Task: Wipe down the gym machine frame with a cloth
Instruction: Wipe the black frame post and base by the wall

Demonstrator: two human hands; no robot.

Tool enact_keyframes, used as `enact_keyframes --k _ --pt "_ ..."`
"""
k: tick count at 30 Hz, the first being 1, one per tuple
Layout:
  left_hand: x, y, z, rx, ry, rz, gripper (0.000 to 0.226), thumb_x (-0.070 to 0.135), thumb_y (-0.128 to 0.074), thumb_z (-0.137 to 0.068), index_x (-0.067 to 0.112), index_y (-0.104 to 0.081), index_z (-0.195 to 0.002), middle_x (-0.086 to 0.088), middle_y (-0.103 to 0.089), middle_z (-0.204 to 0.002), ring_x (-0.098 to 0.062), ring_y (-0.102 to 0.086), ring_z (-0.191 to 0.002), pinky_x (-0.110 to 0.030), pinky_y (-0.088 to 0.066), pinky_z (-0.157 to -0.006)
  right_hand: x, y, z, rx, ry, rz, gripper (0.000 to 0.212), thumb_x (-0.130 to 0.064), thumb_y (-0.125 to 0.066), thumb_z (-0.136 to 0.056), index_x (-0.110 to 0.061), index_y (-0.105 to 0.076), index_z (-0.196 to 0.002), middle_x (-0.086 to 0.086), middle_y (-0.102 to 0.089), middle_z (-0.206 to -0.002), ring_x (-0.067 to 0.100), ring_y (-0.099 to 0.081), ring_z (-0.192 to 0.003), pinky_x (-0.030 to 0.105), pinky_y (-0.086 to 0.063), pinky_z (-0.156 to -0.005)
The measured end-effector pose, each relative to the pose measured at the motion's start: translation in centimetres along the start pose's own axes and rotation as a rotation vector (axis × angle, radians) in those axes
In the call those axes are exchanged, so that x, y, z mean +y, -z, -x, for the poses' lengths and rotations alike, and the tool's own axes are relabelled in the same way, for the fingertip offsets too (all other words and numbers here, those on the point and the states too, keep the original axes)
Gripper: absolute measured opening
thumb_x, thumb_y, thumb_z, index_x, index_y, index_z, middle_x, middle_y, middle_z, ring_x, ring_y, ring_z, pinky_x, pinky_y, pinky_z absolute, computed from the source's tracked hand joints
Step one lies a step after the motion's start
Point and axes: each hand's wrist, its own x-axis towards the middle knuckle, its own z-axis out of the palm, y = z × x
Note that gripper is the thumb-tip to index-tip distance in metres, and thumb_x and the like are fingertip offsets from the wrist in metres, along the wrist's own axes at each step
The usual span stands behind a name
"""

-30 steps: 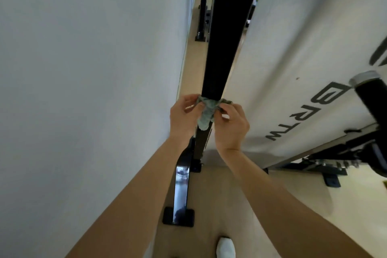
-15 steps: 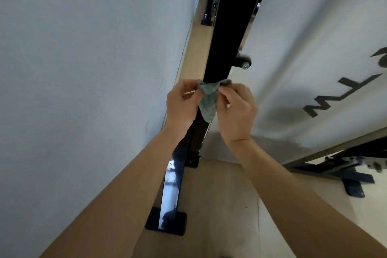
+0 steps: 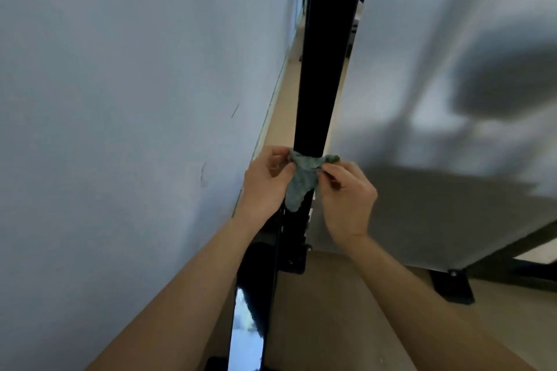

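A black upright post of the gym machine frame (image 3: 325, 54) runs from the top of the view down to its foot on the floor. A grey-green cloth (image 3: 303, 181) is wrapped around the post low down, with its loose end hanging toward me. My left hand (image 3: 265, 187) pinches the cloth on the post's left side. My right hand (image 3: 346, 199) pinches the cloth's other end on the right side. The back of the post behind the cloth is hidden.
A pale wall (image 3: 120, 129) stands close on the left. A white panel (image 3: 437, 99) with my shadow on it rises on the right. A glossy black base bar (image 3: 250, 319) lies on the tan floor (image 3: 325, 325) below my arms. A black foot bracket (image 3: 452, 286) sits at right.
Both hands have slid the cloth down the post toward its foot, and my head has dropped lower and closer, so the printed letters on the white panel are out of view.
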Motion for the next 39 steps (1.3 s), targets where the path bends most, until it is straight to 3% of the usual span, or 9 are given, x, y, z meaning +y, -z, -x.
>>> enact_keyframes --k 3,9,15,20,23,29,33,36,39 --pt "-3.4 -1.6 1.7 0.054 -0.028 -0.079 0.027 0.016 -0.07 -0.092 0.041 -0.061 -0.097 0.016 -0.071 -0.092 0.008 -0.067 -0.084 -0.009 -0.051 -0.075 2.7 -1.0 2.6 -0.042 0.021 0.012 0.008 0.004 -0.078 -0.081 0.0 -0.079 -0.088 0.008 -0.072 -0.084 0.018 -0.066 -0.07 0.016 -0.051 -0.073" --pt "-6.1 -2.4 4.3 0.142 -0.001 -0.325 0.008 0.022 -0.073 -0.091 0.019 -0.078 -0.096 0.007 -0.076 -0.091 -0.007 -0.07 -0.086 -0.034 -0.058 -0.086 5.2 -1.8 6.3 -0.2 -0.103 0.107 0.014 0.006 -0.079 -0.076 -0.005 -0.08 -0.085 0.009 -0.072 -0.08 0.023 -0.068 -0.069 0.014 -0.041 -0.067" --pt "-7.2 -0.6 11.2 0.199 0.05 -0.29 0.006 0.021 -0.068 -0.096 0.021 -0.073 -0.093 0.014 -0.071 -0.083 0.002 -0.067 -0.08 -0.014 -0.052 -0.069 4.8 0.7 9.0 -0.289 -0.199 -0.019 0.013 0.001 -0.078 -0.078 -0.009 -0.072 -0.084 0.001 -0.071 -0.083 0.01 -0.064 -0.072 0.015 -0.051 -0.073" --pt "-7.4 1.9 14.3 0.422 0.112 -0.163 0.008 0.03 -0.064 -0.097 0.031 -0.068 -0.09 0.01 -0.071 -0.081 -0.012 -0.07 -0.077 -0.046 -0.061 -0.073 1.6 0.4 9.9 -0.407 -0.127 -0.103 0.017 0.0 -0.074 -0.076 -0.015 -0.069 -0.082 -0.005 -0.063 -0.073 0.008 -0.058 -0.065 0.019 -0.048 -0.064" --pt "-7.4 3.3 13.3 0.544 0.095 -0.093 0.008 0.038 -0.062 -0.093 0.034 -0.065 -0.086 0.011 -0.07 -0.079 -0.013 -0.07 -0.071 -0.049 -0.061 -0.068 0.3 -0.1 10.1 -0.414 -0.049 -0.136 0.017 0.002 -0.075 -0.078 -0.013 -0.072 -0.086 -0.004 -0.064 -0.081 0.007 -0.058 -0.069 0.016 -0.049 -0.067" --pt "-11.4 4.3 11.7 0.249 0.084 -0.259 0.019 0.008 -0.064 -0.096 0.019 -0.063 -0.111 0.005 -0.068 -0.105 -0.017 -0.067 -0.099 -0.04 -0.057 -0.087 1.6 -3.0 10.5 -0.576 -0.111 -0.109 0.042 0.003 -0.074 -0.084 -0.007 -0.067 -0.124 0.006 -0.056 -0.117 0.017 -0.059 -0.105 0.021 -0.049 -0.096" --pt "-13.4 3.6 11.5 0.162 -0.049 -0.41 0.038 0.018 -0.075 -0.087 0.027 -0.061 -0.121 0.007 -0.052 -0.121 -0.014 -0.054 -0.113 -0.034 -0.052 -0.095 2.9 -3.4 11.3 -0.527 -0.061 -0.109 0.049 0.003 -0.075 -0.081 -0.009 -0.065 -0.127 -0.002 -0.046 -0.109 0.001 -0.047 -0.095 -0.003 -0.032 -0.088" --pt "-13.9 2.6 11.4 0.132 -0.149 -0.546 0.055 0.025 -0.078 -0.086 0.031 -0.058 -0.136 0.005 -0.042 -0.133 -0.014 -0.042 -0.122 -0.02 -0.039 -0.1 3.3 -3.3 11.4 -0.577 -0.101 -0.096 0.053 0.003 -0.071 -0.085 -0.014 -0.062 -0.134 -0.005 -0.05 -0.109 0.007 -0.053 -0.099 0.003 -0.037 -0.091" --pt "-14.2 1.8 10.9 0.148 -0.166 -0.676 0.061 0.027 -0.076 -0.088 0.032 -0.053 -0.144 -0.001 -0.04 -0.143 -0.019 -0.04 -0.125 -0.029 -0.045 -0.1 3.8 -3.4 11.0 -0.589 -0.189 -0.204 0.053 0.004 -0.066 -0.089 -0.026 -0.061 -0.132 -0.008 -0.06 -0.113 0.004 -0.06 -0.105 0.008 -0.043 -0.093"
